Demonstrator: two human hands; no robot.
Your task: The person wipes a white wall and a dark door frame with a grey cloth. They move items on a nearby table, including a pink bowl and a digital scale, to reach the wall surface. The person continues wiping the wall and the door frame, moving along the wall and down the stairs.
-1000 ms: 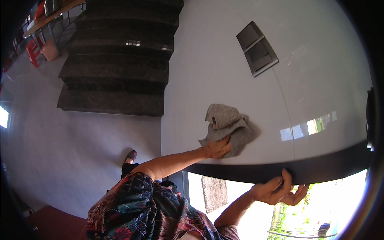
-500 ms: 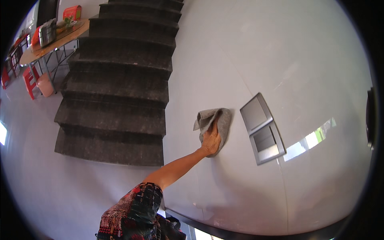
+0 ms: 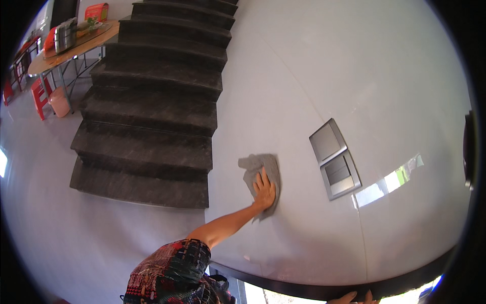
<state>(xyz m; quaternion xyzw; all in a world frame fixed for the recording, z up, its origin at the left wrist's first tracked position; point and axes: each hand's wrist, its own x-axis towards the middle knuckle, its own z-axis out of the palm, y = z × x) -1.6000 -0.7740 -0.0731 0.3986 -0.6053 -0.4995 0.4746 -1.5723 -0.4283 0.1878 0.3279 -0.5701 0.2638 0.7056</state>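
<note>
My left hand (image 3: 264,192) holds a grey cleaning cloth (image 3: 271,167) pressed against the glossy pale wall (image 3: 283,101). Its fingers are spread over the cloth, which is partly bunched at its upper left corner. To the right of the cloth is a silver two-part switch plate (image 3: 335,159) set in the wall. Only some fingers of my right hand (image 3: 354,298) show at the lower edge. They are apart and touch the dark trim (image 3: 314,291) along the wall's border; the rest of that hand is out of view.
Dark stone stairs (image 3: 147,137) rise along the wall on the left. Beyond them, a wooden table (image 3: 96,43) bears a metal pot (image 3: 66,36) and a red box (image 3: 96,12). A red stool (image 3: 39,96) and a pink bin (image 3: 59,103) stand under it.
My left hand has slid the cloth down and slightly left along the wall, its fingers now more spread. Fingers of my right hand have come into view at the lower edge.
</note>
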